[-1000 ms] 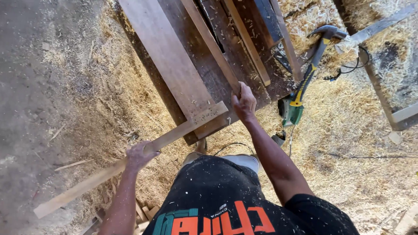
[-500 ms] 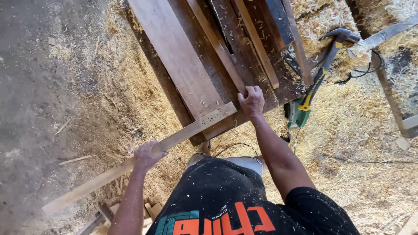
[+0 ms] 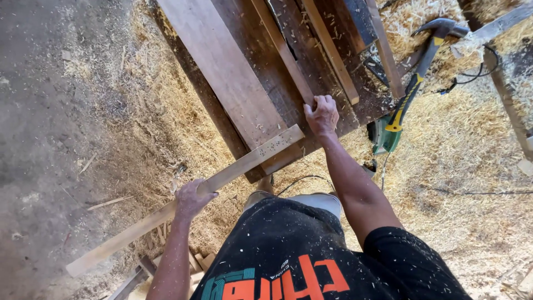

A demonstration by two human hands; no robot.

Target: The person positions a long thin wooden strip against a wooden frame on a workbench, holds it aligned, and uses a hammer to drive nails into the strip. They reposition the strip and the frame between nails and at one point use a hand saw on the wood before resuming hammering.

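My left hand grips a long pale wooden slat near its middle. The slat runs from low left up to the near edge of a dark wooden workbench, where its far end rests on a wide reddish plank. My right hand rests on the bench top at the near end of a narrow wooden strip, fingers curled over it. I wear a black shirt dusted with sawdust.
A hammer with a yellow and black handle leans at the bench's right side above a green power tool. Cables trail over thick wood shavings. Offcuts lie by my left leg. Bare dirt floor spreads to the left.
My left hand has pushed the slat up and to the right, so its far end lies further onto the bench. My right hand moved slightly right along the bench edge.
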